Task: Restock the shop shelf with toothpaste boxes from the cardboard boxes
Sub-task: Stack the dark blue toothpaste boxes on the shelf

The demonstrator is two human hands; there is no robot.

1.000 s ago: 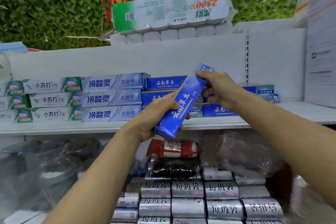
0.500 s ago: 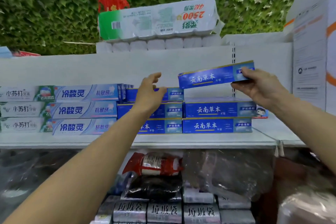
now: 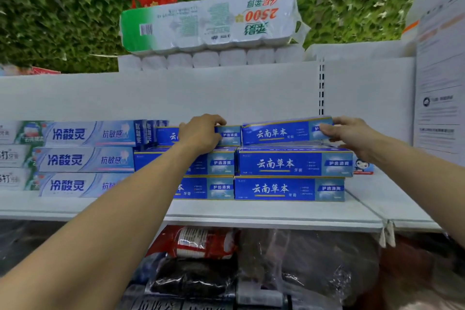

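Note:
A blue toothpaste box (image 3: 281,132) lies on top of the right-hand stack of blue boxes (image 3: 289,175) on the white shelf (image 3: 251,211). My right hand (image 3: 352,134) holds its right end, fingers curled over the edge. My left hand (image 3: 201,132) rests on the top box of the left blue stack (image 3: 229,134), fingers bent over its top. Pale blue-white toothpaste boxes (image 3: 85,160) are stacked three high to the left.
Toilet-paper packs (image 3: 208,22) sit on top of the shelf unit before a leafy wall. A white carton (image 3: 440,70) stands at the right. Bare shelf lies right of the blue stacks. Below are plastic-wrapped goods (image 3: 201,244) and rolls of bin bags.
My right hand has lowered the blue box from mid-air onto the right stack. My left hand has come down from open in the air onto the left stack's top box.

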